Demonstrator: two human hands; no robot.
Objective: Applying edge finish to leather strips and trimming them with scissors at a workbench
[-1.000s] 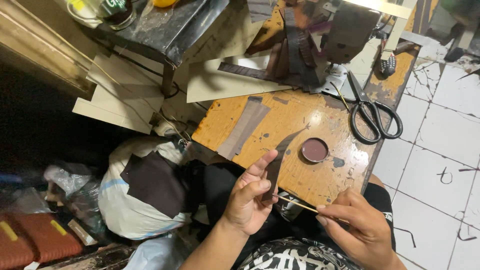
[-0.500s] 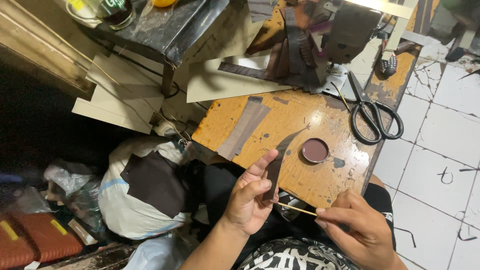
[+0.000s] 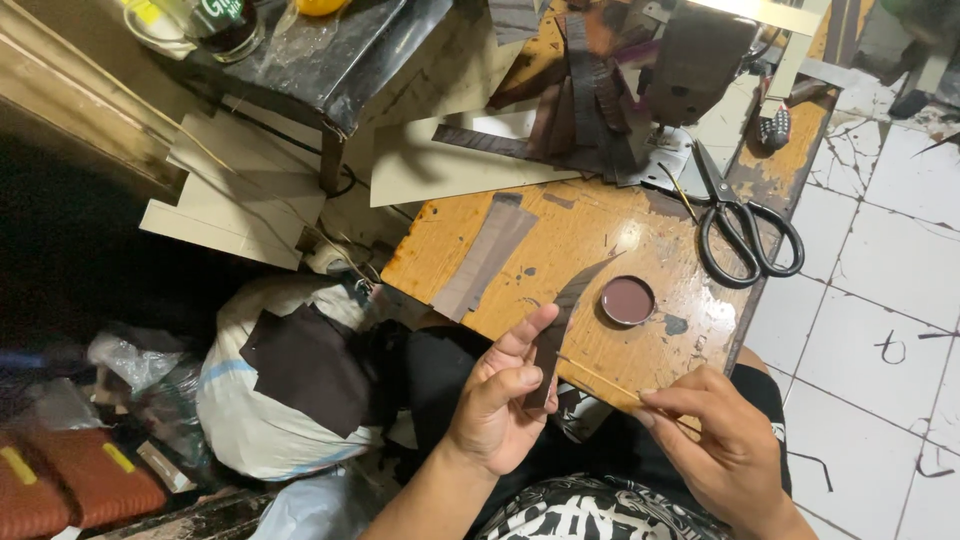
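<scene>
My left hand (image 3: pixel 497 400) pinches a narrow dark leather strip (image 3: pixel 560 320) that rises toward a small round tin of dark paste (image 3: pixel 627 300). My right hand (image 3: pixel 715 450) holds a thin wooden stick (image 3: pixel 600 379), whose tip touches the strip near my left fingers. Both hands hover over the near edge of a worn orange wooden table (image 3: pixel 560 240). A brown strip (image 3: pixel 485 257) lies flat on the table to the left.
Black scissors (image 3: pixel 745 225) lie on the table's right side, beside a sewing machine (image 3: pixel 690 60) with dark strips piled against it. Cardboard sheets (image 3: pixel 240 190), a stuffed white sack (image 3: pixel 280 390) and a dark side table (image 3: pixel 330 50) stand left. White floor tiles (image 3: pixel 880 300) are on the right.
The hands and the strip stay almost where they were. My right hand has drawn the stick a little along the strip.
</scene>
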